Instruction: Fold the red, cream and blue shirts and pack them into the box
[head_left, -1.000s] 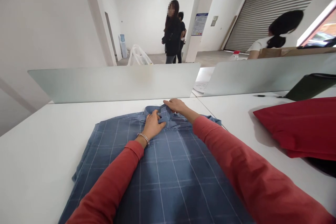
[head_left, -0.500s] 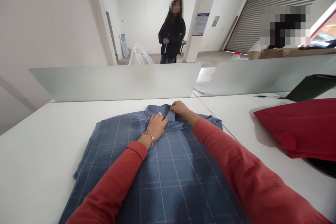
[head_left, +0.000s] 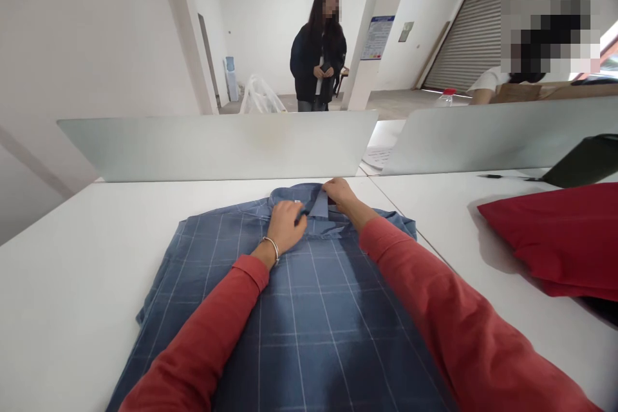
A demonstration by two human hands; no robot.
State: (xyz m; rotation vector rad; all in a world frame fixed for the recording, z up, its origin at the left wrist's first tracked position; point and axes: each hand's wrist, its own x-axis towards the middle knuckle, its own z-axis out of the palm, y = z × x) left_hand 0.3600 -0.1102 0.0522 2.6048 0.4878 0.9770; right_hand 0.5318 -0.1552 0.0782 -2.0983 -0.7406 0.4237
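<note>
A blue checked shirt point(head_left: 299, 315) lies spread on the white table, its collar point(head_left: 318, 203) at the far end. My right hand point(head_left: 342, 194) pinches the right side of the collar at its edge. To the left of it, my left hand point(head_left: 286, 225), a bangle on its wrist, is curled at the neck opening. A fold of the shirt's fabric shows between its thumb and fingers. The fingertips of both hands are partly hidden.
Right of the shirt lies a red garment point(head_left: 564, 238), with a dark green item point(head_left: 582, 161) and a pen point(head_left: 502, 177) behind it. Frosted partitions point(head_left: 217, 148) line the table's far edge. Beyond them, one person point(head_left: 318, 58) stands and another point(head_left: 487, 84) is at the right.
My left hand has risen slightly from the shirt front and curled at the neck opening. My right hand still holds the collar, lifted a little. The view has shifted slightly.
</note>
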